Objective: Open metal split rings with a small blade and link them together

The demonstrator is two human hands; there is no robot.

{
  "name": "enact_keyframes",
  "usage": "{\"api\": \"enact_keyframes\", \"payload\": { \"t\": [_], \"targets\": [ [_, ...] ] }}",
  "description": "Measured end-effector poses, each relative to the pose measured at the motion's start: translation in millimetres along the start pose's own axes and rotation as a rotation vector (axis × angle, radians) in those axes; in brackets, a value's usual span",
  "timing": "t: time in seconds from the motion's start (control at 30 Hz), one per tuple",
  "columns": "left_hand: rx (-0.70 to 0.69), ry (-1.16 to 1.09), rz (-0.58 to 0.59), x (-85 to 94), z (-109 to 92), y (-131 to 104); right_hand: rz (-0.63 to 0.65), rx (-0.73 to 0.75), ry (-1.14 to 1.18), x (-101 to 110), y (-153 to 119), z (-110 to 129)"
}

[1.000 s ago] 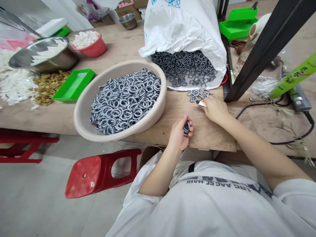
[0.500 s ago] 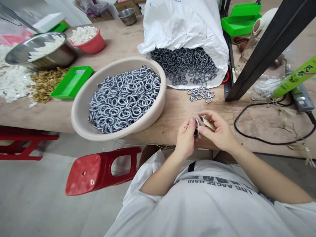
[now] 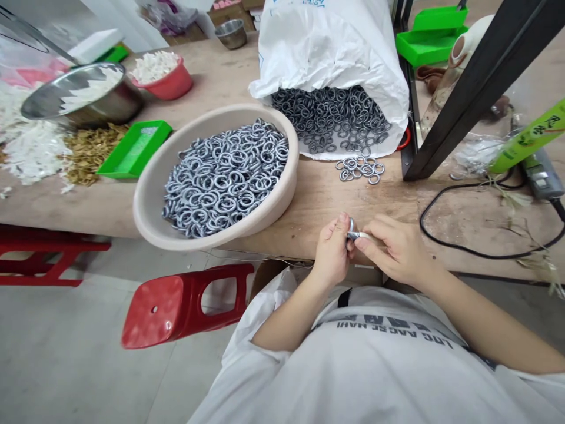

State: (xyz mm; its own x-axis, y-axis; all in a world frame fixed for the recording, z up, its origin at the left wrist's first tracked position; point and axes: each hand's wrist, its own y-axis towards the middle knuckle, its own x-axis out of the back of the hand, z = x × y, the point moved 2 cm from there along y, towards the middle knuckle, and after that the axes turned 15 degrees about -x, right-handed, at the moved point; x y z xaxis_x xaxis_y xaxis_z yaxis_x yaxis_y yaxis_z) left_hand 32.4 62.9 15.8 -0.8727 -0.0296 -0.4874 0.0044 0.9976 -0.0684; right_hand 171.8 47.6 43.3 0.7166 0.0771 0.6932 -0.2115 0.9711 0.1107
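Over the table's front edge, my left hand (image 3: 332,250) is closed on a grey ring (image 3: 352,224), pinched between thumb and fingers. My right hand (image 3: 395,247) is closed around a small knife with a flat, shiny blade (image 3: 354,235); most of its handle is hidden by the fingers. The blade lies against or just in front of the ring; contact cannot be made out. Several loose rings (image 3: 359,169) lie beyond my hands. To the left, a beige basin (image 3: 148,227) holds a heap of similar rings. Darker rings (image 3: 331,115) spill inside the mouth of a white sack (image 3: 331,47).
A black metal post (image 3: 459,97) rises at the right, beside a black cable (image 3: 424,227) and a green tube (image 3: 529,138). Green trays (image 3: 135,150), a red bowl (image 3: 174,82) and a steel bowl (image 3: 119,103) stand left. A red stool (image 3: 154,309) is below the table.
My right hand has turned and lowered the blade from a raised tilt to nearly level at the ring. My left hand keeps its hold. The view has shifted slightly.
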Motion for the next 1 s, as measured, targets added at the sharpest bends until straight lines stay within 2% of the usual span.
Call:
{"api": "enact_keyframes", "payload": {
  "t": [0.17,0.27,0.33,0.43,0.57,0.9,1.0],
  "targets": [
    [0.007,-0.003,0.037,-3.0,-0.3,-4.9,0.026,-0.007,0.036,-3.6,6.5,-6.4],
    [-0.027,-0.013,0.136,-6.7,-2.9,-9.1,-0.020,-0.103,0.075,-3.8,16.0,-19.7],
    [-0.047,-0.018,0.160,-7.4,-4.4,-9.3,-0.052,-0.159,0.094,-2.6,19.0,-24.2],
    [-0.049,-0.017,0.092,-4.8,-4.7,-5.1,-0.049,-0.114,0.116,0.2,14.8,-16.6],
    [-0.022,-0.003,0.001,-1.3,-2.2,-1.0,0.028,-0.010,0.056,0.6,5.2,1.2],
    [-0.027,0.023,0.037,2.6,1.0,-3.1,0.106,-0.035,0.040,-1.7,4.6,5.3],
    [-0.028,0.014,0.040,4.7,2.3,-3.8,0.130,-0.061,0.042,-6.3,5.5,0.3]
  ]
}}
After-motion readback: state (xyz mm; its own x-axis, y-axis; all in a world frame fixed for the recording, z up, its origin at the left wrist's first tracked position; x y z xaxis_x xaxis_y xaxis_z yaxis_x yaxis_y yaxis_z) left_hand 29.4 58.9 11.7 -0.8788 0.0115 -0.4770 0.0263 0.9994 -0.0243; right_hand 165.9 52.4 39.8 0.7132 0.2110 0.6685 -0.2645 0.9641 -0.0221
